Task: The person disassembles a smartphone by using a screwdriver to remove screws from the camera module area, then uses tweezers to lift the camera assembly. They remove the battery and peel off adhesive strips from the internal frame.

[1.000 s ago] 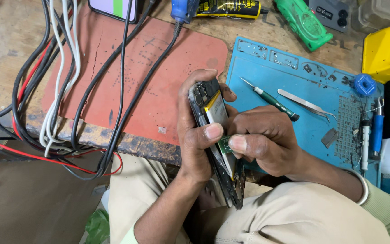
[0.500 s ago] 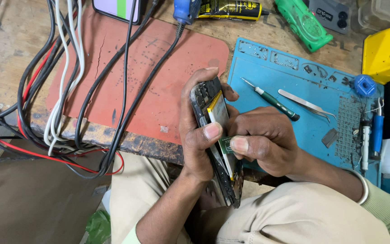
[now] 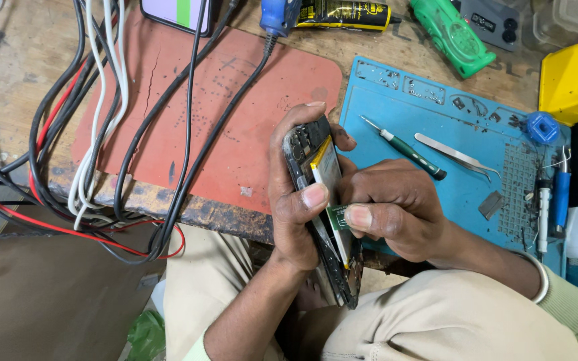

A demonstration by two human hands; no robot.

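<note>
left hand (image 3: 297, 200): comes up from the lap, forearm near vertical; fingers wrapped round the far edge of the opened phone (image 3: 319, 200); thumb laid flat across its inner face, nail up; firm clasp, not spread

right hand (image 3: 389, 210): comes in from the right, wrist bent, knuckles up; fingers curled in tight; thumb and fingertips pinch at a small green board (image 3: 338, 219) on the phone's near side, just under the left thumb; white bangle (image 3: 542, 277) on the wrist

opened phone: back off, held edge-on and tilted, top end pointing away over the bench (image 3: 21, 47) edge, lower end down toward the lap; pale yellow-rimmed battery (image 3: 327, 170) showing inside; held between both hands, above the bench front edge, not resting on it

red mat (image 3: 235, 100): on the bench just left of the hands; black, white and red cables (image 3: 95, 134) trail across its left side and hang over the edge

blue mat (image 3: 463, 174): right of the hands, partly under the right hand; green-handled screwdriver (image 3: 406, 148) and metal tweezers (image 3: 456, 156) lie on it, near but apart from the right hand

back of bench: green tool (image 3: 453, 33), yellow holder (image 3: 570, 83), a lit phone screen (image 3: 178, 13)

lap: beige trousers (image 3: 449, 321)
</note>
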